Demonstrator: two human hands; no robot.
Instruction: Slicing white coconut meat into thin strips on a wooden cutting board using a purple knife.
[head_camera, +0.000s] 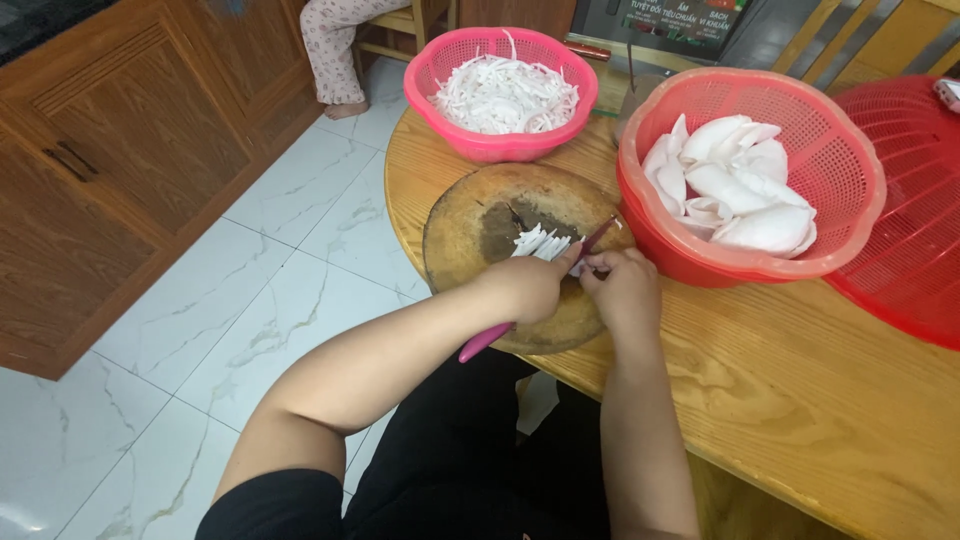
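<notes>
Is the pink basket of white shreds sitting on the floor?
No, the pink basket of white shreds stands on the wooden table, beyond the round cutting board.

Home kitchen: wooden cabinets, chopping board

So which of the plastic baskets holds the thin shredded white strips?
The smaller pink basket at the table's far edge, beyond the round cutting board. The larger red basket holds big curved white pieces instead.

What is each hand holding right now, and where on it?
The left hand grips a knife by its pink handle, blade over the round cutting board. The right hand pins the white piece being sliced at its near end.
</notes>
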